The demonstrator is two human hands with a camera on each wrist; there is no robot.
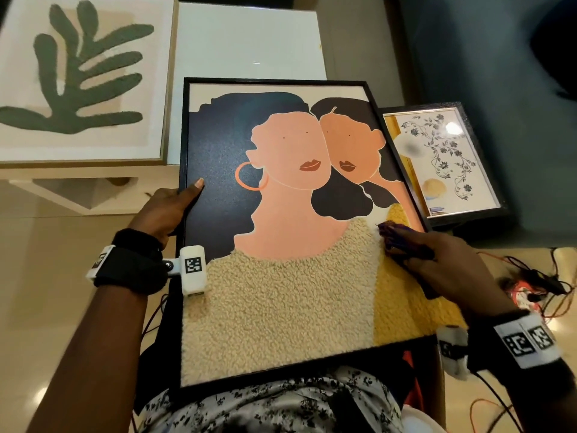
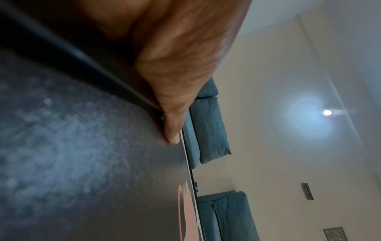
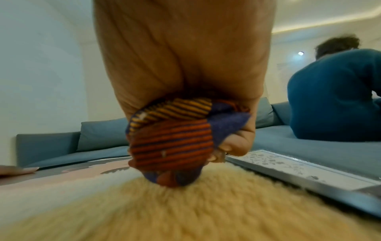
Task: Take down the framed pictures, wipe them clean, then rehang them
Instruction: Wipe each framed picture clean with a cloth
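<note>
Black wristbands with white tag-marked cameras

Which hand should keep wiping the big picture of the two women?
The right hand: it already grips the striped cloth against the picture. The left hand is busy steadying the frame's left edge.

3 framed pics: portrait, leaf print, floral. 1 cloth. 2 hands: left, right. 1 table. 1 sofa.
</note>
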